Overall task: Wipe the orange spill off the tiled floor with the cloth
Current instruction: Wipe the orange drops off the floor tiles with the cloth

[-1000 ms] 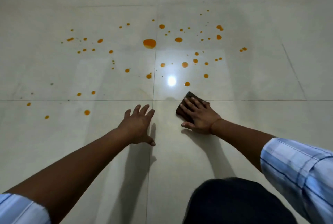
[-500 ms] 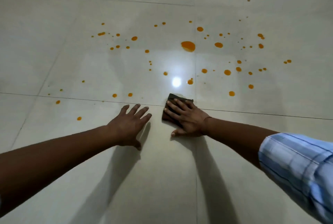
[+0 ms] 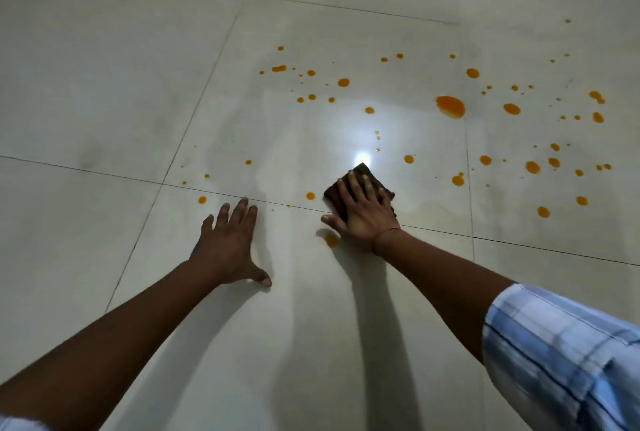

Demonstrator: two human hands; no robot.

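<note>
1. Tiled floor (image 3: pixel 104 84): pale glossy tiles with thin dark joints. It carries both hands and the whole spill. A bright glare patch just beyond the right hand washes out the surface there, so any fine droplets in it cannot be made out.

2. Orange spill (image 3: pixel 449 106): scattered drops, the largest blot well beyond and to the right of the right hand. Smaller drops spread ahead of both hands; one lies just beside the cloth on its left, and one sits at the heel of the right hand, partly in its shadow. Most of the spill looks unwiped. A faint damp sheen shows on the tile right of the cloth.

3. Left hand (image 3: pixel 227 243): released, holding nothing, fingers spread flat on the floor beside the right hand. Judged to be a brace for body weight while leaning forward.

4. Right hand (image 3: pixel 363 214): pressed palm-down on the cloth, fingers extended over it instead of curled round it, likely so that pressure spreads across the wiping face.

5. Cloth (image 3: pixel 349 188): dark, folded to a small pad, flat on the floor under the right hand. Only its far corner and side edges show; the rest, and any staining, is hidden beneath the palm.
</note>
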